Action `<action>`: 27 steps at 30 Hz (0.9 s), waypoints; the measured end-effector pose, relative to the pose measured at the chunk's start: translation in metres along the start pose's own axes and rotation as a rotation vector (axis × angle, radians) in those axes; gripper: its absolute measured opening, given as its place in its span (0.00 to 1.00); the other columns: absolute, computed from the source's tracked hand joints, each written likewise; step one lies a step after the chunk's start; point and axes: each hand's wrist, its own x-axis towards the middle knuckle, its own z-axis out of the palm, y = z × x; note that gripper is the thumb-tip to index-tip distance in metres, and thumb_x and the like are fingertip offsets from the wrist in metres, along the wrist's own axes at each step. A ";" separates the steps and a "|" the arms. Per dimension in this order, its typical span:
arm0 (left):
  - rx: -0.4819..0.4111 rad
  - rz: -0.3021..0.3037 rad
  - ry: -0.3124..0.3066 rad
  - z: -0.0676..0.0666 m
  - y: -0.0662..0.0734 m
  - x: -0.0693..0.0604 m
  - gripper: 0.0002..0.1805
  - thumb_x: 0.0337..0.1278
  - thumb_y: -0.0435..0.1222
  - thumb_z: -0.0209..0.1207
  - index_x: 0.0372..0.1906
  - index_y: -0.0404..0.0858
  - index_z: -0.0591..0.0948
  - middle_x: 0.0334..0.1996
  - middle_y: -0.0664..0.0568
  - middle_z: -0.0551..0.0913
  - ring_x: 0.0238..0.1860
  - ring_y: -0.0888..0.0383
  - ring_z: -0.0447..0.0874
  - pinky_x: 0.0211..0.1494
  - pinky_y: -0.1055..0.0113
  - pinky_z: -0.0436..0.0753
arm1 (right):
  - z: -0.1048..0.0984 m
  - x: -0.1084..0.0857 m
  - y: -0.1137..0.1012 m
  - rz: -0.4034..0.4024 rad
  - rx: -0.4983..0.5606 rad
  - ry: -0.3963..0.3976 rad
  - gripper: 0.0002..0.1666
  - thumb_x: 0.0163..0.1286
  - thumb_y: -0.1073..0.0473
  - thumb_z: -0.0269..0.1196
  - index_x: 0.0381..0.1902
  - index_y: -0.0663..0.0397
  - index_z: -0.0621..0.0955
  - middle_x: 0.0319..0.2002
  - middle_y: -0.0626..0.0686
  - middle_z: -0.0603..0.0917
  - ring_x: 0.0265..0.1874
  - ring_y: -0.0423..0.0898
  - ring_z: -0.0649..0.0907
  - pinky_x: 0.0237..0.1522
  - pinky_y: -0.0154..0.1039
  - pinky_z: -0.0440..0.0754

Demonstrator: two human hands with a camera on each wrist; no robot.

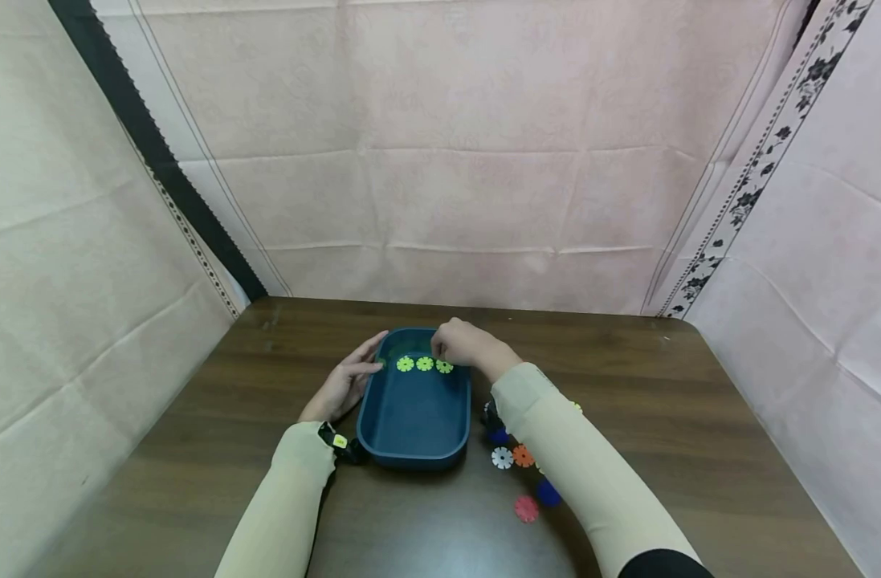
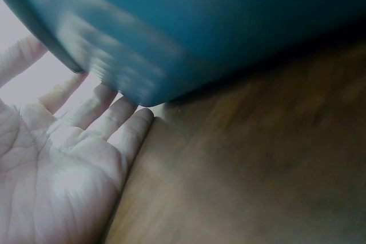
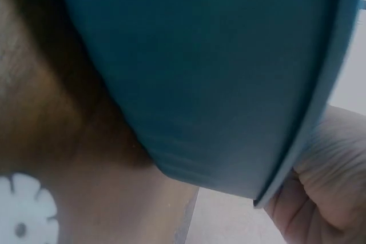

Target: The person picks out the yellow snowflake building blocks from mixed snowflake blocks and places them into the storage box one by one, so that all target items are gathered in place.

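A blue tray (image 1: 414, 417) holds a row of yellow-green flower-shaped discs (image 1: 425, 364) near its far end. At its left side, my left hand (image 1: 344, 385) has its thumb by the rim; in the left wrist view the extended fingers of that hand (image 2: 74, 141) touch the outer wall of the tray (image 2: 200, 32). My right hand (image 1: 472, 347) reaches over the far right corner with bent fingers, just above the rightmost disc (image 1: 444, 367). In the right wrist view, the tray (image 3: 200, 72) hides the fingertips of this hand (image 3: 329, 181), so whether they pinch anything is unclear.
Right of the tray, loose flower-shaped pieces lie on the brown table (image 1: 671, 433): white (image 1: 501, 457), orange (image 1: 523, 456), blue (image 1: 548, 492) and pink (image 1: 526, 508). My right forearm covers part of this group. Pale cloth (image 1: 469, 201) hangs behind the table.
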 end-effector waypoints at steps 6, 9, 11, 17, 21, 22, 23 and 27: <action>0.000 -0.011 -0.008 0.001 0.000 0.001 0.37 0.73 0.33 0.51 0.81 0.49 0.54 0.81 0.56 0.45 0.79 0.50 0.43 0.74 0.42 0.58 | 0.004 -0.001 -0.002 -0.003 -0.001 -0.005 0.14 0.70 0.73 0.56 0.31 0.60 0.88 0.20 0.47 0.71 0.20 0.42 0.67 0.26 0.33 0.69; 0.000 -0.011 -0.004 0.001 0.001 0.000 0.36 0.72 0.33 0.51 0.81 0.51 0.55 0.81 0.56 0.45 0.79 0.50 0.45 0.72 0.44 0.62 | 0.005 -0.001 -0.001 -0.009 -0.012 0.010 0.12 0.71 0.71 0.58 0.36 0.59 0.88 0.25 0.47 0.76 0.24 0.40 0.71 0.30 0.32 0.74; -0.004 -0.007 -0.006 0.001 0.002 0.000 0.36 0.73 0.33 0.50 0.81 0.52 0.56 0.81 0.55 0.45 0.79 0.49 0.46 0.72 0.44 0.64 | 0.006 -0.001 0.000 -0.006 -0.011 0.016 0.11 0.70 0.69 0.60 0.42 0.57 0.88 0.32 0.47 0.82 0.29 0.40 0.77 0.36 0.33 0.80; -0.013 -0.006 -0.002 0.001 0.002 0.000 0.36 0.73 0.31 0.49 0.81 0.51 0.55 0.81 0.56 0.43 0.80 0.50 0.41 0.74 0.42 0.56 | 0.007 0.001 0.004 -0.066 0.061 0.032 0.12 0.70 0.68 0.62 0.49 0.58 0.86 0.44 0.52 0.87 0.43 0.45 0.84 0.47 0.39 0.83; -0.008 -0.004 0.000 0.002 0.001 0.001 0.37 0.73 0.31 0.49 0.81 0.48 0.53 0.81 0.56 0.42 0.80 0.52 0.38 0.75 0.41 0.54 | 0.009 0.003 0.008 -0.120 0.135 0.052 0.11 0.70 0.68 0.63 0.49 0.60 0.85 0.45 0.54 0.87 0.46 0.45 0.85 0.49 0.39 0.83; -0.007 -0.003 -0.001 0.001 0.001 0.001 0.37 0.73 0.31 0.49 0.81 0.48 0.53 0.81 0.56 0.43 0.80 0.51 0.39 0.74 0.42 0.56 | 0.009 0.003 0.009 -0.125 0.148 0.054 0.11 0.70 0.68 0.63 0.49 0.60 0.85 0.45 0.54 0.87 0.46 0.45 0.85 0.49 0.39 0.83; -0.008 -0.004 -0.002 0.001 0.001 0.001 0.36 0.73 0.31 0.49 0.81 0.48 0.53 0.81 0.56 0.43 0.80 0.51 0.41 0.74 0.42 0.58 | 0.009 0.004 0.009 -0.126 0.158 0.057 0.11 0.70 0.67 0.63 0.49 0.60 0.85 0.45 0.54 0.87 0.46 0.45 0.85 0.49 0.39 0.83; -0.006 -0.007 -0.005 0.000 0.002 0.001 0.36 0.73 0.30 0.48 0.81 0.49 0.54 0.81 0.55 0.45 0.79 0.50 0.46 0.71 0.45 0.64 | 0.010 0.003 0.009 -0.126 0.163 0.072 0.11 0.72 0.65 0.63 0.50 0.58 0.86 0.44 0.51 0.87 0.45 0.42 0.85 0.47 0.36 0.82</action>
